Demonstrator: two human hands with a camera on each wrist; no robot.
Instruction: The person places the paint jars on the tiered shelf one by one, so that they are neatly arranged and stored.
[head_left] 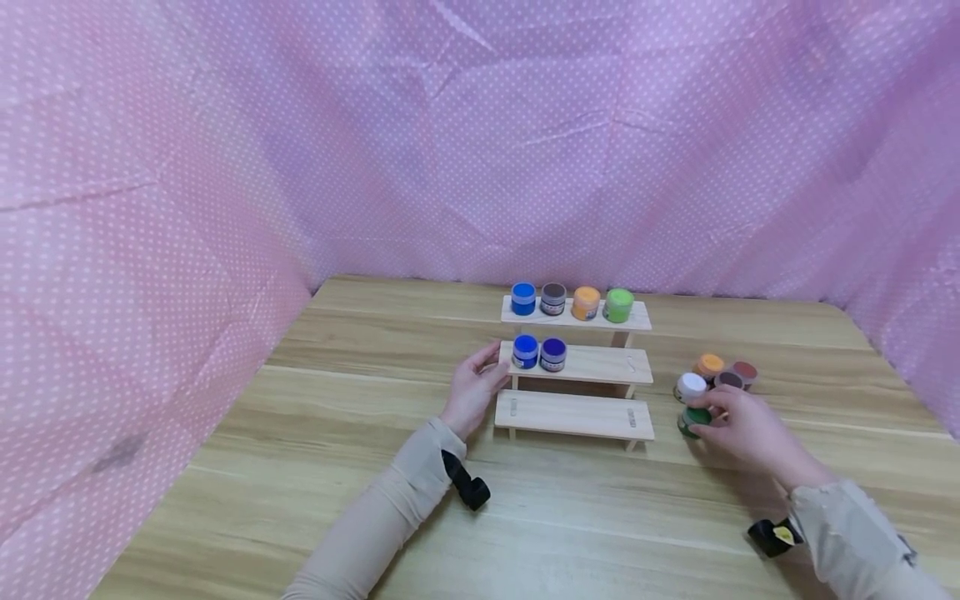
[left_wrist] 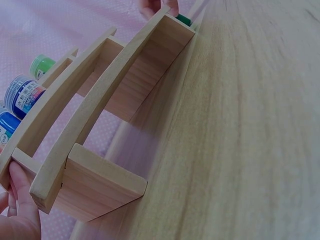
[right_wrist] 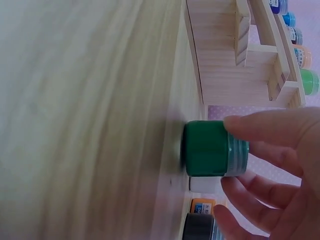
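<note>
- The right hand (head_left: 742, 425) grips a small round dark green paint jar (right_wrist: 206, 148) by its clear ridged lid, thumb and fingers on opposite sides; green filling shows through the wall.
- That jar is upright at the wood-grain table (head_left: 600, 517), right of the pale wooden three-tier stand (head_left: 573, 414); whether its base touches cannot be told.
- The left hand (head_left: 472, 387) pinches the left end of the stand's middle tier.
- Beside the right hand cluster a white jar (head_left: 690, 387), an orange jar (head_left: 708, 365), a dark brown jar (head_left: 728, 381) and a reddish-brown jar (head_left: 745, 372).
- Top tier, left to right: bright blue, dark brown, orange and light green jars.
- Middle tier: deep blue and violet jars, side by side at left.
</note>
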